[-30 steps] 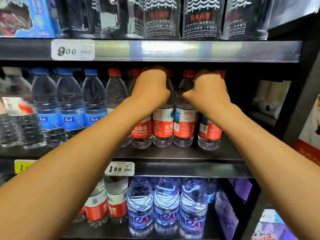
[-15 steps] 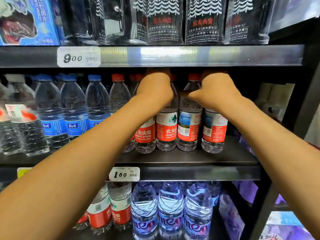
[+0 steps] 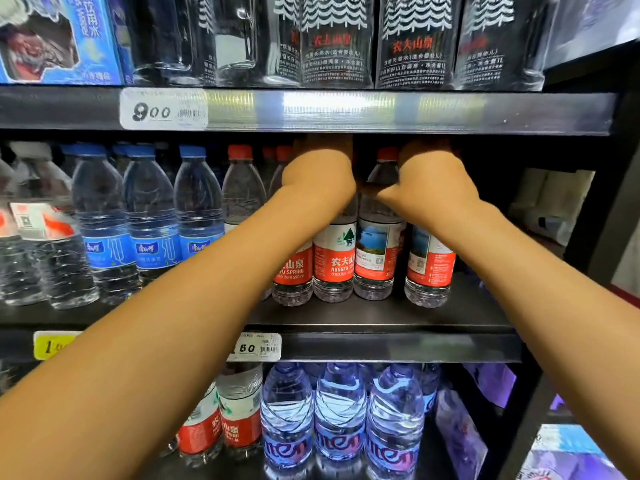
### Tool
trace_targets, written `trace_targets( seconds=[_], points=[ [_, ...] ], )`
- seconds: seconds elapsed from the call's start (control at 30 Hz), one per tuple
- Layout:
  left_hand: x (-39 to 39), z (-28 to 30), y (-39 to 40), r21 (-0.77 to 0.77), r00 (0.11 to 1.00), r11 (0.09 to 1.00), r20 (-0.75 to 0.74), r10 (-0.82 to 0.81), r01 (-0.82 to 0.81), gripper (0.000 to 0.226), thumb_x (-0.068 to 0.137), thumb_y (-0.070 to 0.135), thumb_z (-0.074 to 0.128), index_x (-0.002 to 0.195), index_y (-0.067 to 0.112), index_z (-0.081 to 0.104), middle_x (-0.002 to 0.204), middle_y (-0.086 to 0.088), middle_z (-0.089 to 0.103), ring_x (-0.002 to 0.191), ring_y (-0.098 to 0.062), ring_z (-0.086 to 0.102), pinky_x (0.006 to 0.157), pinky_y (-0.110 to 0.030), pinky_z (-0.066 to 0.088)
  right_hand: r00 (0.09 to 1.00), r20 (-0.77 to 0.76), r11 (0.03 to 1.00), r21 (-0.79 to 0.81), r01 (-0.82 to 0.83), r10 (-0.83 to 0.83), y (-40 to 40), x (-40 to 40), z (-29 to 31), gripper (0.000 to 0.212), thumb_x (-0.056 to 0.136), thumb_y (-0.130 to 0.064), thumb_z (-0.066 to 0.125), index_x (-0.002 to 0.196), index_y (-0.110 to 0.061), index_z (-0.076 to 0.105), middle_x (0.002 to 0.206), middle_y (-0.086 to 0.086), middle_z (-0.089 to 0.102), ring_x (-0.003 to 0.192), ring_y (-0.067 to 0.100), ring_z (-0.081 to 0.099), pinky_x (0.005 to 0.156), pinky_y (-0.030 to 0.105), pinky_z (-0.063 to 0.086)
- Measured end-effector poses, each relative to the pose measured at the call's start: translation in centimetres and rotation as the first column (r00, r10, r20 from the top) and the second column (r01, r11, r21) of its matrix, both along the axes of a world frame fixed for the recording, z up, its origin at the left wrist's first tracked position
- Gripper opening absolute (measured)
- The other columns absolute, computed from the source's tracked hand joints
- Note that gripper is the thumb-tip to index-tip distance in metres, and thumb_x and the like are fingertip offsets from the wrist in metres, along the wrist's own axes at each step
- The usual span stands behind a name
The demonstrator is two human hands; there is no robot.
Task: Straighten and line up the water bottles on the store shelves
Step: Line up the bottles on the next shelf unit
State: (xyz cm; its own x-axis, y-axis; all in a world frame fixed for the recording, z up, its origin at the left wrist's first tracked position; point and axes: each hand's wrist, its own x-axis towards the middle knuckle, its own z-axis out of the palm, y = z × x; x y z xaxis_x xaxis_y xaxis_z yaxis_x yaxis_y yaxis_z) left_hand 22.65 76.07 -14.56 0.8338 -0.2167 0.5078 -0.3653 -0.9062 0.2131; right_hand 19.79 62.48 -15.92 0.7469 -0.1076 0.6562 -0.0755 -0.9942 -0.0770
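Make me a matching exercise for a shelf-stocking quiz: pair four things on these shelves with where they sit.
Things:
1. red-label bottles
2. blue-label bottles
3. purple-tinted bottles
4. black-label bottles

Places:
A. top shelf
B. middle shelf, left part
C. middle shelf, under the hands
D. bottom shelf

Pairs: 1-C, 2-B, 3-D, 4-A. The left hand and right hand rest on the red-label bottles' tops.

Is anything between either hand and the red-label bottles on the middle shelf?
Nothing visible. The left hand and right hand both rest on the tops of the red-label bottles in the front row; the fingers reach behind, out of sight.
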Motion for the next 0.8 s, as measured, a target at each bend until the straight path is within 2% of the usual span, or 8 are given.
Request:
trace_targets(
  seconds=[0.07, 0.17, 0.27, 0.33, 0.43, 0.63, 0.73, 0.8],
  points=[
    [0.1, 0.5, 0.2, 0.011, 0.999, 1.0, -0.033, 0.014, -0.013, 0.034, 0.091, 0.011, 0.055, 0.059, 0.011, 0.042, 0.071, -0.009, 0.043, 0.073, -0.029, 0.046, 0.067, -0.037, 0.04, 0.999, 0.037, 0.999, -0.037, 0.015, -0.014, 0.3, 0.0, -0.3, 0.035, 0.084, -0.048, 0.068, 0.089, -0.014, 0.065, 0.087, 0.012, 0.064, 0.072, 0.032, 0.054, 0.062, 0.032, 0.045],
    [0.3, 1.2, 0.4, 0.047, 0.998, 0.999, -0.06, 0.012, -0.009, 0.035, 0.092, 0.013, 0.055, 0.059, 0.011, 0.044, 0.064, -0.007, 0.042, 0.057, -0.024, 0.04, 0.058, -0.033, 0.038, 0.996, 0.078, 0.996, -0.075, 0.045, -0.039, 0.5, 0.0, -0.4, 0.026, 0.085, -0.045, 0.068, 0.083, -0.02, 0.06, 0.067, 0.006, 0.045, 0.065, 0.029, 0.045, 0.058, 0.031, 0.037],
    [0.4, 1.5, 0.3, 0.072, 1.0, 0.997, -0.017, -0.011, 0.012, 0.036, 0.092, 0.019, 0.058, 0.059, 0.012, 0.045, 0.061, -0.005, 0.043, 0.052, -0.019, 0.039, 0.044, -0.028, 0.028, 0.995, 0.083, 0.994, -0.079, 0.07, -0.063, 0.7, 0.4, -0.2, 0.028, 0.087, -0.039, 0.065, 0.098, -0.014, 0.06, 0.088, 0.015, 0.056, 0.074, 0.034, 0.053, 0.06, 0.033, 0.037],
    [0.5, 1.5, 0.3, 0.073, 1.0, 0.997, 0.005, -0.023, 0.023, 0.036, 0.091, 0.019, 0.059, 0.058, 0.012, 0.046, 0.06, -0.005, 0.044, 0.051, -0.018, 0.04, 0.043, -0.027, 0.025, 0.994, 0.069, 0.994, -0.068, 0.088, -0.083, 0.9, 0.9, -0.2, 0.035, 0.088, -0.038, 0.066, 0.114, -0.015, 0.061, 0.107, 0.016, 0.06, 0.086, 0.036, 0.059, 0.062, 0.033, 0.039],
    [0.7, 1.2, 0.6, 0.063, 0.998, 0.997, 0.035, -0.055, 0.053, 0.037, 0.09, 0.021, 0.059, 0.057, 0.013, 0.045, 0.059, -0.004, 0.044, 0.051, -0.018, 0.04, 0.043, -0.026, 0.023, 0.991, 0.06, 0.992, -0.046, 0.12, -0.118, 1.0, 1.6, -0.1, 0.041, 0.085, -0.035, 0.072, 0.123, -0.021, 0.061, 0.125, 0.014, 0.057, 0.107, 0.038, 0.059, 0.066, 0.034, 0.038],
    [0.8, -0.4, 1.1, 0.009, 0.984, 0.997, 0.162, -0.073, 0.073, 0.037, 0.087, 0.027, 0.063, 0.062, 0.008, 0.046, 0.057, -0.003, 0.041, 0.05, -0.019, 0.039, 0.045, -0.027, 0.025, 0.987, -0.024, 0.987, 0.018, 0.162, -0.162, 1.2, 3.4, 0.4, 0.038, 0.084, -0.024, 0.073, 0.12, -0.016, 0.064, 0.127, 0.013, 0.058, 0.116, 0.037, 0.057, 0.071, 0.036, 0.038],
    [1.0, -0.7, 1.2, -0.02, 0.979, 0.997, 0.192, -0.073, 0.079, 0.03, 0.088, 0.029, 0.064, 0.069, 0.012, 0.048, 0.06, -0.002, 0.042, 0.056, -0.023, 0.043, 0.05, -0.028, 0.03, 0.992, -0.065, 0.991, 0.071, 0.117, -0.112, 0.7, 3.5, 0.6, 0.042, 0.084, -0.028, 0.075, 0.123, -0.016, 0.063, 0.123, 0.013, 0.061, 0.111, 0.035, 0.06, 0.074, 0.034, 0.046],
    [1.2, -0.7, 1.4, -0.025, 0.98, 0.997, 0.183, -0.072, 0.078, 0.032, 0.089, 0.03, 0.064, 0.067, 0.013, 0.048, 0.061, -0.002, 0.042, 0.054, -0.02, 0.04, 0.045, -0.028, 0.025, 0.996, -0.064, 0.994, 0.084, 0.072, -0.067, 0.1, 2.7, 0.7, 0.042, 0.085, -0.03, 0.074, 0.122, -0.015, 0.064, 0.119, 0.013, 0.064, 0.103, 0.033, 0.062, 0.076, 0.034, 0.05]
  ],
)
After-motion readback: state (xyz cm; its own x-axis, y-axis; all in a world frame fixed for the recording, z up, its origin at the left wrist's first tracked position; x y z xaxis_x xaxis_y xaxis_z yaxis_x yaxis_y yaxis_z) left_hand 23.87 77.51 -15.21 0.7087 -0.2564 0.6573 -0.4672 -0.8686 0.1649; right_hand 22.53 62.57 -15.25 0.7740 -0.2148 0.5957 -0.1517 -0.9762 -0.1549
